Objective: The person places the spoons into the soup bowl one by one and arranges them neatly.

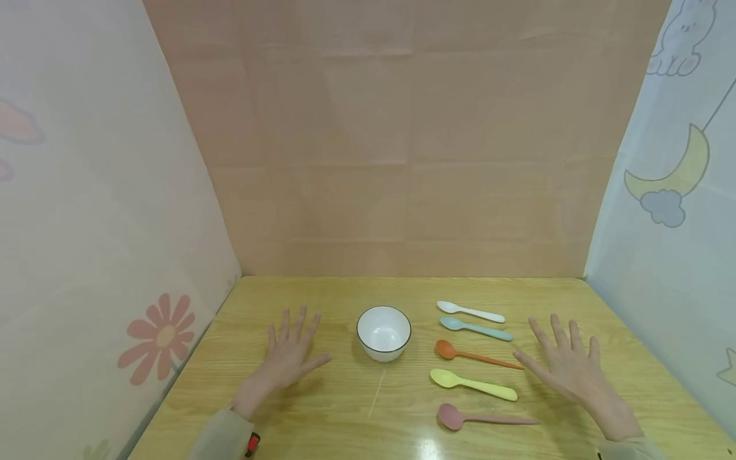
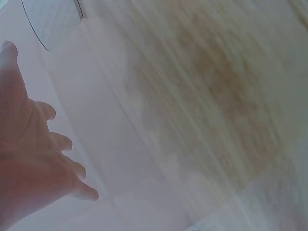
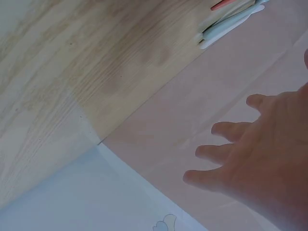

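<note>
A white bowl with a dark rim stands upright near the middle of the table. To its right, several spoons lie in a column: a white spoon at the back, then a light blue spoon, an orange spoon, a yellow spoon and a pink spoon nearest the front. My left hand, fingers spread, is left of the bowl and holds nothing. On the other side my right hand is spread too, its thumb close by the orange spoon's handle tip.
The wooden table ends at a tan backdrop. Pale printed sheets flank it, the left sheet with a red flower and the right sheet with a moon and cloud. A red-and-black piece shows at the left sleeve.
</note>
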Demonstrator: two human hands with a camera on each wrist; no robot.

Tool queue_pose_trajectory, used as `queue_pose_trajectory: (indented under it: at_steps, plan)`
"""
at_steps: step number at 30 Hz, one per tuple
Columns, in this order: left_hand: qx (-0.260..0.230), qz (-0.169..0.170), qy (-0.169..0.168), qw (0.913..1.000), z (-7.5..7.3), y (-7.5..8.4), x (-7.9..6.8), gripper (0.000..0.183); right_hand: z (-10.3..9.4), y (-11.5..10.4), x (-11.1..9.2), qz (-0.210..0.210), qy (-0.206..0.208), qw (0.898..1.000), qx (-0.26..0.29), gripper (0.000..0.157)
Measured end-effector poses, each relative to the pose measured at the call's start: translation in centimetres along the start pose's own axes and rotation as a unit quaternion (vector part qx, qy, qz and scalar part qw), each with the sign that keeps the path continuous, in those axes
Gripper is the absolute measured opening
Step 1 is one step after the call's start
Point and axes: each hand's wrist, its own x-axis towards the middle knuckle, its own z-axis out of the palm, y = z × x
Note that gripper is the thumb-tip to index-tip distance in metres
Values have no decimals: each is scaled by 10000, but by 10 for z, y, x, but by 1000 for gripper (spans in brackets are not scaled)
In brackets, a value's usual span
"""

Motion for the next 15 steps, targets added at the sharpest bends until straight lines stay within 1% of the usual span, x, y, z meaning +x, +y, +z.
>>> queue_pose_trajectory:
  at_steps: [5,10,15]
  plan:
    - [-172,72,2,9998,-1,1,1,89,0,1,0,-63,14,10000,-47,84]
    - [-246,72,-134,9996,0,2,2,89,1,0,2,-77,-2,9999,-71,84]
    - [-403,81,-176,9990,1,4,4,90,0,-1,5,-207,113,9996,-152,81]
